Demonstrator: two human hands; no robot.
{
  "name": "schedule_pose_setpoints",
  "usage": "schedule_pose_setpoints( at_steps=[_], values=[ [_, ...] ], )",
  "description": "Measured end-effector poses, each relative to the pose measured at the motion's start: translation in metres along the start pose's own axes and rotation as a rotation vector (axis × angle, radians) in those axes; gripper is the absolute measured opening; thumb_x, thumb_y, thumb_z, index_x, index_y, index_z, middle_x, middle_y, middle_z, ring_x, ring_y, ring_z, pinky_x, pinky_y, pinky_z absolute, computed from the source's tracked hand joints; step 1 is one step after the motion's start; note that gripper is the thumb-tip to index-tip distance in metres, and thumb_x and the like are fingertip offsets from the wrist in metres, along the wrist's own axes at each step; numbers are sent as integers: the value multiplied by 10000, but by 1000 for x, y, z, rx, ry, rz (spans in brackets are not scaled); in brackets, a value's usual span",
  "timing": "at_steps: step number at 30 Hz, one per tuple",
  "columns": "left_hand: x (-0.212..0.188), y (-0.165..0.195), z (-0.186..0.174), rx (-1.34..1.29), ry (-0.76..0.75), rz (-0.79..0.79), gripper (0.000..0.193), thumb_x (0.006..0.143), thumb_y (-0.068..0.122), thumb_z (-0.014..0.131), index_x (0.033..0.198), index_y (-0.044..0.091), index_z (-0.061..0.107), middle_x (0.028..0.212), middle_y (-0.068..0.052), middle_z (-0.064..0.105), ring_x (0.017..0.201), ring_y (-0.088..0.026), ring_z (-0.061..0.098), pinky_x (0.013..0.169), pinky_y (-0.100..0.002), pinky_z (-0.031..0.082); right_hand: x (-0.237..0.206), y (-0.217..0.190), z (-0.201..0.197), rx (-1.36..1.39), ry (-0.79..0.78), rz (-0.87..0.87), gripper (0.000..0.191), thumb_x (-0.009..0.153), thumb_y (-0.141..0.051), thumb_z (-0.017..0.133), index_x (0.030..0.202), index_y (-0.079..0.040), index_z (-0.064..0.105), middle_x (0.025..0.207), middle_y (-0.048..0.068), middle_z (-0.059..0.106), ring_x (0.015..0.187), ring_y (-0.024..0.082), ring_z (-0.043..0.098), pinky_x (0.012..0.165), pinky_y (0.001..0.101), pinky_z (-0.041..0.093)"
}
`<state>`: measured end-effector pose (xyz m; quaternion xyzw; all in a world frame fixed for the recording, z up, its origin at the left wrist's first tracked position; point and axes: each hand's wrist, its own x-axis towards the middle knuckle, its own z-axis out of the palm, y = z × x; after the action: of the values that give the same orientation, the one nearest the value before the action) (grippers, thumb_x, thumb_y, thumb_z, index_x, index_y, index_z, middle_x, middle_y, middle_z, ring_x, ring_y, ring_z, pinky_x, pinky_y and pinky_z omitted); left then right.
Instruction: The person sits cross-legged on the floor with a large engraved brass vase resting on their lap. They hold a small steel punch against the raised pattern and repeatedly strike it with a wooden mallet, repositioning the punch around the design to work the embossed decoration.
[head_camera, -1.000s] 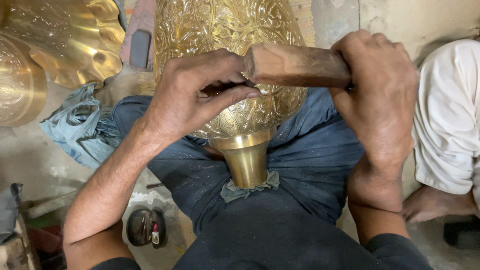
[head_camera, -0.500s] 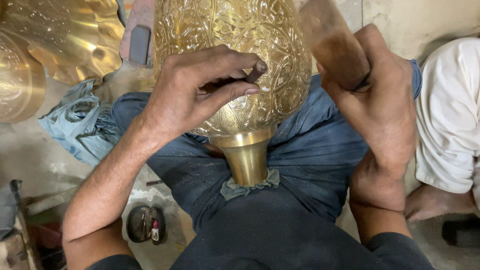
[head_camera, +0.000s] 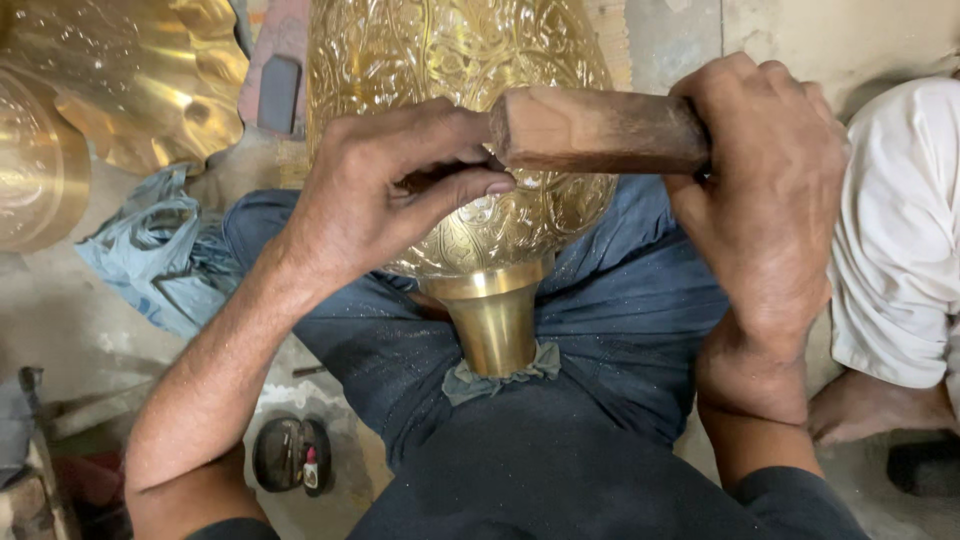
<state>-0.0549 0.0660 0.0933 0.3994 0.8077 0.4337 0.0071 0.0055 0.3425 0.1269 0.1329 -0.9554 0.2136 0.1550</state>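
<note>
Left hand: the left hand (head_camera: 385, 195) rests on the engraved brass vase (head_camera: 455, 60), fingers pinched around a small dark tool that is mostly hidden.
Right hand: the right hand (head_camera: 765, 185) is clenched around a wooden mallet (head_camera: 595, 130), held level, its end touching the left fingers.
Vase position: lying across the person's lap, plain neck (head_camera: 495, 320) toward the body, on a scrap of cloth (head_camera: 500, 375).
Surroundings: scalloped brass dish (head_camera: 140, 80) upper left; blue rag (head_camera: 150, 255) on the floor; white-clothed person (head_camera: 900, 240) at right.
</note>
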Motion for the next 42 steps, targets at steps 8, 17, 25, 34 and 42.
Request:
schedule_pose_setpoints(
  at_steps=[8, 17, 25, 34, 42],
  values=[
    [1, 1, -2, -27, -12, -13, 317, 984, 158, 837, 1247, 52, 695, 1068, -75, 760, 959, -173, 779, 804, -291, 668, -6, 8, 5, 69, -21, 34, 316, 883, 40, 802, 1118, 6, 592, 984, 165, 654, 944, 352, 670, 848, 431, 513],
    [-2, 3, 0, -44, 2, -43, 310, 999, 161, 826, 1258, 57, 690, 1121, -85, 758, 1016, -170, 784, 849, -280, 693, -16, 22, 13, -17, -31, -83, 421, 740, 32, 804, 1101, 1, 590, 952, 196, 652, 894, 409, 653, 818, 492, 504],
    [-2, 3, 11, 45, -14, 17, 312, 985, 187, 815, 1253, 72, 703, 1117, -94, 772, 971, -194, 782, 812, -310, 685, -14, 37, 46, -13, -122, 51, 314, 848, -37, 806, 1081, -22, 596, 983, 142, 667, 959, 367, 678, 839, 476, 515],
    [2, 8, 4, -3, -36, 3, 303, 1008, 157, 805, 1277, 68, 697, 1144, -88, 772, 1023, -197, 788, 863, -311, 688, -12, 21, 20, 416, 73, 299, 223, 979, -47, 833, 1098, -56, 645, 984, 101, 693, 888, 288, 682, 818, 389, 539],
    [3, 3, 6, -35, -25, -13, 311, 993, 149, 806, 1263, 46, 690, 1145, -100, 765, 997, -201, 790, 840, -304, 695, -6, 12, 8, 288, 0, 186, 300, 864, 22, 797, 1068, -2, 578, 894, 113, 649, 819, 301, 680, 730, 406, 515]
  ],
)
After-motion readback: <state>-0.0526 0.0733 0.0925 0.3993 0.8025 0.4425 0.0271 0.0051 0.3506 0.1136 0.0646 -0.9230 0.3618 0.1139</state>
